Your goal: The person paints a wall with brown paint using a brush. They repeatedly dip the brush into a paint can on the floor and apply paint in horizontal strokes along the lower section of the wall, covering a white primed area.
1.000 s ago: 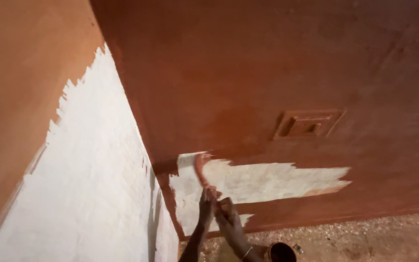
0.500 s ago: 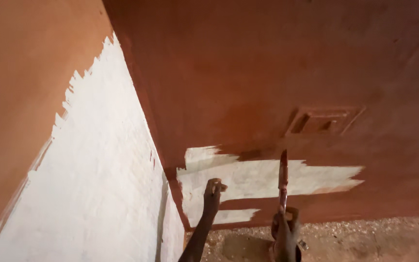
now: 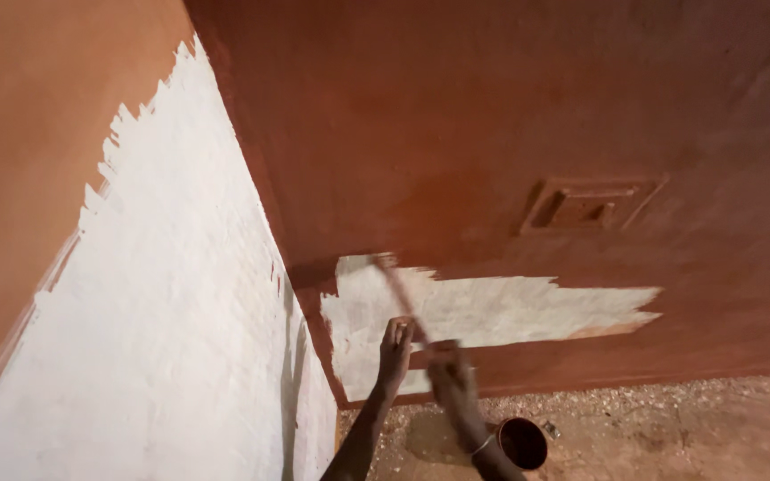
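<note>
My right hand (image 3: 453, 381), blurred by motion, is shut on the lower end of a long paintbrush (image 3: 400, 298). The brush slants up and to the left, and its tip touches the top left corner of a white unpainted patch (image 3: 510, 312) low on the reddish-brown wall. My left hand (image 3: 395, 346) rests against the wall right beside the brush handle, fingers pointing up, and seems to hold nothing. A thin bangle shows on my right wrist.
A small round pot of brown paint (image 3: 524, 443) stands on the gravelly floor (image 3: 688, 428) below my right hand. A square recess (image 3: 585, 207) sits in the painted wall above the patch. The adjoining left wall (image 3: 180, 356) is largely white, with orange paint above.
My right hand has come up from near the pot and swung the brush left, from upright at the patch's middle to its top left corner. My left hand has stayed on the wall.
</note>
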